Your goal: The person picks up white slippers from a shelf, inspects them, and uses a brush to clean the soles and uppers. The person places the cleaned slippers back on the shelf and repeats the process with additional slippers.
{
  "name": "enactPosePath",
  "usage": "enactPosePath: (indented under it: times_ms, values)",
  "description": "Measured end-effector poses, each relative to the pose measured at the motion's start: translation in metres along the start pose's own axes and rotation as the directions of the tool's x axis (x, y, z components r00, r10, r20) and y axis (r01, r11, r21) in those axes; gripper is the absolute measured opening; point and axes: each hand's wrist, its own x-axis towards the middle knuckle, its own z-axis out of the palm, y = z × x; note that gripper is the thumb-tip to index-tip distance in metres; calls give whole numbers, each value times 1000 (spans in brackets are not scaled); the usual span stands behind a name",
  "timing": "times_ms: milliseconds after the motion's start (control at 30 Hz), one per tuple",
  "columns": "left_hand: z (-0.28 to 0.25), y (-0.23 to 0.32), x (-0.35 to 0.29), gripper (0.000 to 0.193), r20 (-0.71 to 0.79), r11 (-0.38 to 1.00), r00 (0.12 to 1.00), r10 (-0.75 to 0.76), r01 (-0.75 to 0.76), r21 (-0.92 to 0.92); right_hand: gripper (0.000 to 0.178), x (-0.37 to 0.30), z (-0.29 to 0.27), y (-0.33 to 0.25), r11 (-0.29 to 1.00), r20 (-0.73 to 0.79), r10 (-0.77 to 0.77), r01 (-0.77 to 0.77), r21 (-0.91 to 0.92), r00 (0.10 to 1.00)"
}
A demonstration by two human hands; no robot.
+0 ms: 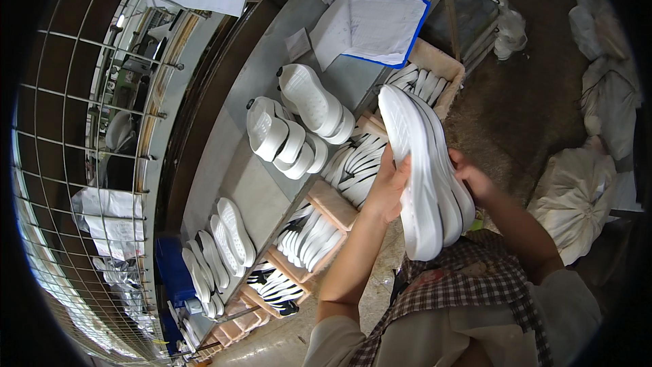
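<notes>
A stack of several white shoe soles (424, 177) is held up in front of my body, tilted, with their long sides pressed together. My left hand (394, 187) grips the stack along its left edge, fingers partly hidden behind it. On the other side my right hand (472, 175) closes on the stack's right edge, slightly blurred. Left of the stack, more white soles (312, 102) sit piled on the grey table (255, 190), some upright in nested groups. Another row of white soles (231, 231) lies nearer the table's near left end.
Pinkish crates (333, 204) packed with white strips or soles line the table's edge. A blue clipboard with papers (387, 27) lies at the far end. Wire mesh (81, 102) stands on the left. White sacks (574, 194) rest on the floor at right.
</notes>
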Motion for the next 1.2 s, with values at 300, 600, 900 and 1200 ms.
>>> enactPosePath:
  times_ms: [300, 600, 900, 1200]
  values:
    - [-11, 7, -7, 70, 22, 808, 969, 245, -217, 548, 98, 43, -8, 24, 969, 57, -81, 92, -231, 995]
    - [-183, 161, -59, 51, -563, 721, 457, 689, -512, 466, 88, 46, -35, 13, 850, 146, -141, 44, 524, 979]
    - [-227, 215, -12, 45, -402, 989, 916, -12, 69, 128, 86, -9, -22, -19, 720, 6, -220, 158, 675, 976]
    - [-215, 217, 14, 47, -450, 991, 887, -101, 132, 37, 85, -56, -29, -33, 652, -55, -296, 244, 717, 954]
